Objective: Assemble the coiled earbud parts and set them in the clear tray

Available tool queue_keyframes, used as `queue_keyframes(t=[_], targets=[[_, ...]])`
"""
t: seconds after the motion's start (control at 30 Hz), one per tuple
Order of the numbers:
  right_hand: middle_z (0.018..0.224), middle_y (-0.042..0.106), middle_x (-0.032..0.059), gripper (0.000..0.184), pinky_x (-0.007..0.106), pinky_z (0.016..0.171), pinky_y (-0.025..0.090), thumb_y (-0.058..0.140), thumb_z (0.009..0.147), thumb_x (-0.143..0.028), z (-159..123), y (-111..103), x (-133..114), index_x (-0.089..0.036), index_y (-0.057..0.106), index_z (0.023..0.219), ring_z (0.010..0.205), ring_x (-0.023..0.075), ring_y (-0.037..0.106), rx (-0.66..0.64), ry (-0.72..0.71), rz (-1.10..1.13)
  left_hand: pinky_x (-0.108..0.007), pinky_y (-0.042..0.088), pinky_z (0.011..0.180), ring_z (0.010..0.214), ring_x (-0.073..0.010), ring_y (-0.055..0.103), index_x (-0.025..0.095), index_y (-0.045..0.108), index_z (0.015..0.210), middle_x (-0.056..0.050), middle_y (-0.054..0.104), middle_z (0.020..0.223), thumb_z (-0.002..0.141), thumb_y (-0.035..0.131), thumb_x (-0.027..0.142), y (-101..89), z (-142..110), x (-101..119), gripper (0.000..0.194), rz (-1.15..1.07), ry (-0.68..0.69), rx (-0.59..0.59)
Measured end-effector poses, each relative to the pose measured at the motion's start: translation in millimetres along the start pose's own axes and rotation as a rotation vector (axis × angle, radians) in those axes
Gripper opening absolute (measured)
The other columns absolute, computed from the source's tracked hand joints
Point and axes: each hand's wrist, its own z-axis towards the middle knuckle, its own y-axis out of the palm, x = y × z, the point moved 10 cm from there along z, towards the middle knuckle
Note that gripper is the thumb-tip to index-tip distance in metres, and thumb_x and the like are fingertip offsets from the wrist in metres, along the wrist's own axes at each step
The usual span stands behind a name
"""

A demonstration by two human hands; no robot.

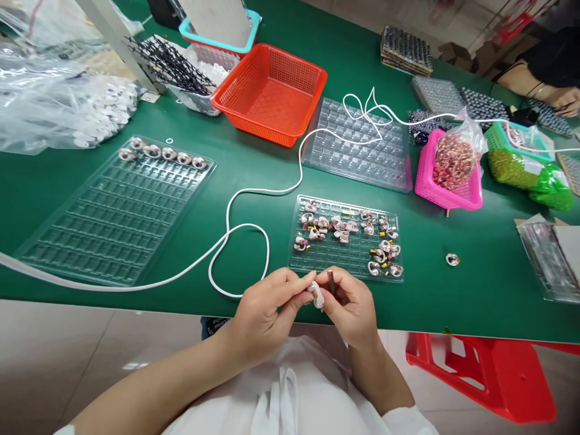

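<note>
Between the fingertips of both hands, just over the table's front edge, is a small white curved part [316, 295]. My left hand [270, 308] pinches it from the left, thumb and index finger together. My right hand [352, 307] is closed at its other side, and a short dark brown stick-like tool [331, 281] pokes up from its fingers; the tool's lower end is hidden. Directly beyond my hands lies a clear tray [348, 255] with several small whitish curved parts [339, 228], some with yellow and dark bits attached.
Another clear tray [118, 208] at left carries several parts in its far rows. A white cable [254, 191] winds across the green table. Beyond are an orange basket [272, 124], an empty-celled tray [362, 154] and a pink basket [457, 198]. A person's hand [564, 99] shows far right; a red stool [512, 380] stands below.
</note>
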Motion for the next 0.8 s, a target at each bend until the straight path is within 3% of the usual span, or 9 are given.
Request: queue_keyframes(t=[0.27,0.37,0.5,0.63,0.7,0.8], targets=[[0.078,0.061,0.0020,0.015,0.025,0.057,0.045,0.065,0.092,-0.035,9,9,2,-0.021,0.067,0.094,0.063,0.0138,0.054,-0.039,0.052,0.078,-0.022,0.054,0.067,0.072,-0.0128,0.065,0.026,0.068,0.127,-0.002,0.069,0.082,0.094,0.056,0.005,-7.8,2,0,0.041,0.020,-0.015,0.038],[0.076,0.059,0.0008,0.014,0.026,0.058,0.044,0.065,0.092,-0.035,8,9,6,-0.021,0.065,0.092,0.062,0.0134,0.052,-0.068,0.040,0.046,-0.023,0.054,0.068,0.073,-0.0137,0.065,0.026,0.071,0.123,-0.002,0.069,0.081,0.094,0.056,0.007,-4.9,5,-7,0.038,0.003,-0.060,-0.033],[0.073,0.057,-0.0032,0.012,0.023,0.048,0.033,0.068,0.088,-0.030,3,5,13,-0.023,0.061,0.095,0.052,0.0090,0.040,-0.076,0.042,0.008,-0.025,0.054,0.069,0.075,-0.0152,0.066,0.024,0.075,0.113,-0.003,0.070,0.080,0.095,0.052,0.011,0.8,10,-12,0.032,-0.129,-0.145,-0.166],[0.078,0.061,-0.0039,0.022,0.021,0.045,0.029,0.068,0.086,-0.023,2,5,-1,-0.025,0.060,0.107,0.048,0.0067,0.035,-0.125,-0.031,-0.093,-0.027,0.056,0.068,0.074,-0.0168,0.069,0.020,0.070,0.111,-0.004,0.074,0.083,0.092,0.060,0.020,10.2,6,-34,0.022,-0.345,-0.478,-0.259],[0.083,0.064,-0.0020,0.028,0.022,0.048,0.035,0.065,0.088,-0.020,2,9,-17,-0.027,0.061,0.115,0.051,0.0085,0.041,-0.176,-0.137,-0.186,-0.028,0.057,0.067,0.072,-0.0173,0.070,0.018,0.064,0.110,-0.003,0.074,0.080,0.087,0.066,0.021,14.9,1,-43,0.024,-0.505,-0.657,-0.248],[0.086,0.068,0.0011,0.032,0.025,0.058,0.046,0.061,0.090,-0.019,2,16,-37,-0.027,0.064,0.121,0.065,0.0137,0.054,-0.240,-0.288,-0.307,-0.029,0.057,0.064,0.065,-0.0165,0.069,0.018,0.057,0.102,0.000,0.070,0.069,0.078,0.072,0.019,20.4,0,-45,0.028,-0.623,-0.777,-0.247]])
